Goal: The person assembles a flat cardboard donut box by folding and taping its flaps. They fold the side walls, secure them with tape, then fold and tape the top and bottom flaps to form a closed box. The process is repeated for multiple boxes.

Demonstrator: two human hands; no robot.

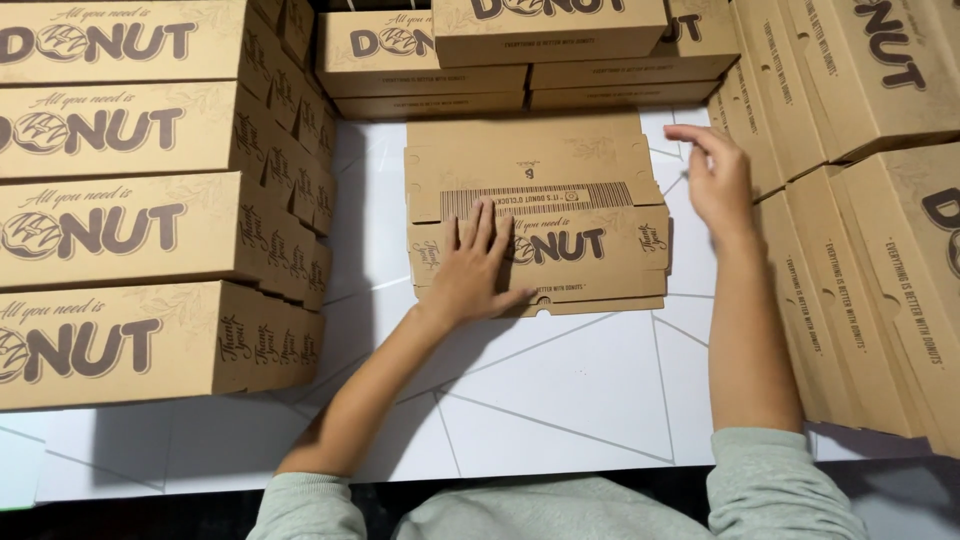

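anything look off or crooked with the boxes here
Nothing looks damaged or spilled. The flat box blank lies square on the white table, left hand pressed on it, right hand open at its right edge. Only the boxes stacked on the right lean at a slant.

Flat, unassembled brown cardboard box blank (540, 205), lying on white counter (560, 390) with thin grey lines. Wide rectangle, long side running left to right, creased into horizontal panels. Dark brown lettering and a small doughnut drawing on the near panel, a striped printed band across the middle, plain tan panel at the far edge. Small tabs along the near edge. Pressed flat under left hand (472, 265) at its near-left part; right hand (715, 175) just beside its far-right corner, fingers spread.
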